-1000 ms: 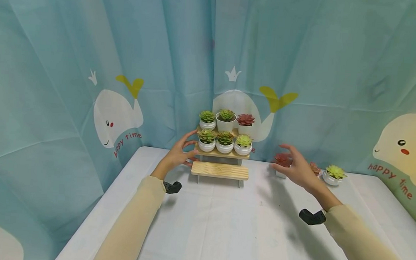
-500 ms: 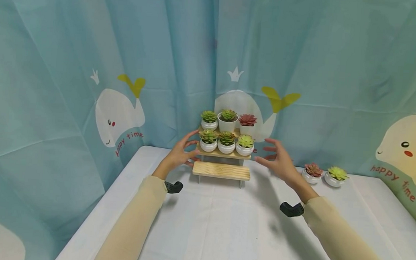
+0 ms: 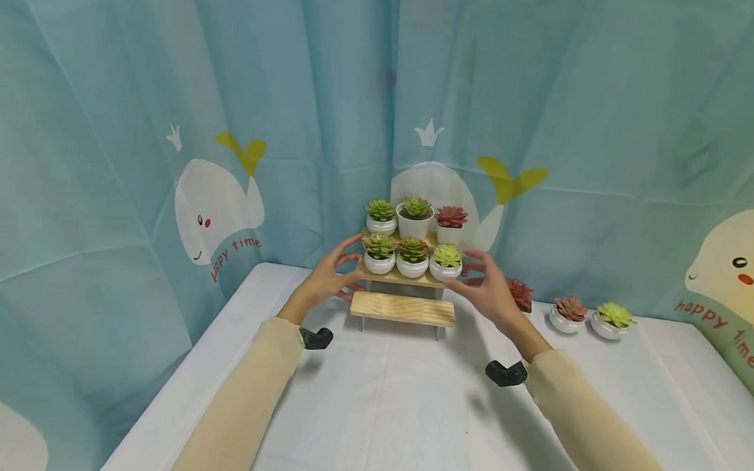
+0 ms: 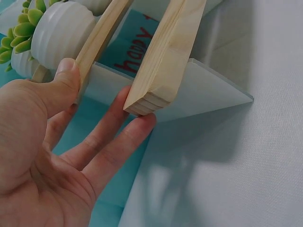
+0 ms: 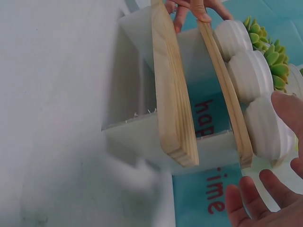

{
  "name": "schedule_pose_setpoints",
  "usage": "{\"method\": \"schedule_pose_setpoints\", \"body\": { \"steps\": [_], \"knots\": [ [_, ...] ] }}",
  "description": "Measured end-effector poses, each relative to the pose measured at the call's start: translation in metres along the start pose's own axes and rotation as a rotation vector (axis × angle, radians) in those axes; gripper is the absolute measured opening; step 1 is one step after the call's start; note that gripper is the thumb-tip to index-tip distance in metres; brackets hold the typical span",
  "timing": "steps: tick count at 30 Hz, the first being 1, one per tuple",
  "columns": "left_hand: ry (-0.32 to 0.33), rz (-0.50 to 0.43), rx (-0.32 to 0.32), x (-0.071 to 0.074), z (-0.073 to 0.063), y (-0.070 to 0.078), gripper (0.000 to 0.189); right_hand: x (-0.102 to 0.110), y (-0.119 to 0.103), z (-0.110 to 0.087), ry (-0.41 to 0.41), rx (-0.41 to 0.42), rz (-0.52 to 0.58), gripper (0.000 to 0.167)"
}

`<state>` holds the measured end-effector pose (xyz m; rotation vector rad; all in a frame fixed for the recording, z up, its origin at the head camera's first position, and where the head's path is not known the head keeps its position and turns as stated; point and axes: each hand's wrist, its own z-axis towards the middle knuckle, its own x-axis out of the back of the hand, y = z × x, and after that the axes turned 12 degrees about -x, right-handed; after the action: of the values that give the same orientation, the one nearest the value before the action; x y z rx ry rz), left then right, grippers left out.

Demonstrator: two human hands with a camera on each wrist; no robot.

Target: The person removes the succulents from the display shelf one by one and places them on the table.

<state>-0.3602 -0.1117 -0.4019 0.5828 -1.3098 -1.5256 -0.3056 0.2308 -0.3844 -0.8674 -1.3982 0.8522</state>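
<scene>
A three-tier wooden plant stand [image 3: 402,307] with pale side panels stands at the back of the table. Its top and middle boards carry potted succulents [image 3: 413,249] in white pots; the lowest board [image 4: 165,52] is bare. My left hand [image 4: 61,156] holds the stand's left end, thumb on the middle board's edge, a finger behind it and two fingertips at the lowest board. My right hand [image 3: 488,291] is spread at the other end. Its thumb [image 5: 286,106] comes near the light green succulent's pot [image 5: 267,127], and its other fingers [image 5: 253,198] stretch out below the middle board's end.
Right of the stand are a dark red succulent [image 3: 520,294], partly behind my right wrist, a pinkish red succulent [image 3: 568,313] and a light green succulent [image 3: 612,320]. A blue curtain [image 3: 335,79] with whale prints hangs right behind the table [image 3: 404,412].
My right hand has moved left from over the dark red succulent to the stand's right end, uncovering the pots beyond. My left hand has stayed at the stand's left end.
</scene>
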Motion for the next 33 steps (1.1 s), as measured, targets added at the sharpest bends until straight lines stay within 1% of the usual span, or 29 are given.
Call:
{"method": "schedule_pose_setpoints", "body": {
  "steps": [7, 14, 17, 24, 33],
  "knots": [
    [0.007, 0.004, 0.01, 0.0, 0.001, 0.001, 0.078, -0.006, -0.003, 0.003, 0.012, -0.002, 0.015, 0.078],
    [-0.004, 0.021, -0.006, 0.001, 0.0, 0.002, 0.079, -0.011, -0.004, 0.005, 0.013, -0.01, -0.002, 0.083],
    [-0.004, 0.022, -0.008, 0.001, 0.0, 0.002, 0.078, -0.011, -0.005, 0.005, 0.016, -0.011, -0.008, 0.082],
    [0.005, -0.009, -0.001, -0.001, -0.001, 0.001, 0.079, -0.012, -0.007, 0.004, 0.021, -0.002, -0.005, 0.079],
    [-0.003, -0.022, -0.011, 0.0, 0.0, -0.002, 0.079, -0.013, -0.007, 0.005, 0.038, 0.003, -0.015, 0.078]
  ]
}}
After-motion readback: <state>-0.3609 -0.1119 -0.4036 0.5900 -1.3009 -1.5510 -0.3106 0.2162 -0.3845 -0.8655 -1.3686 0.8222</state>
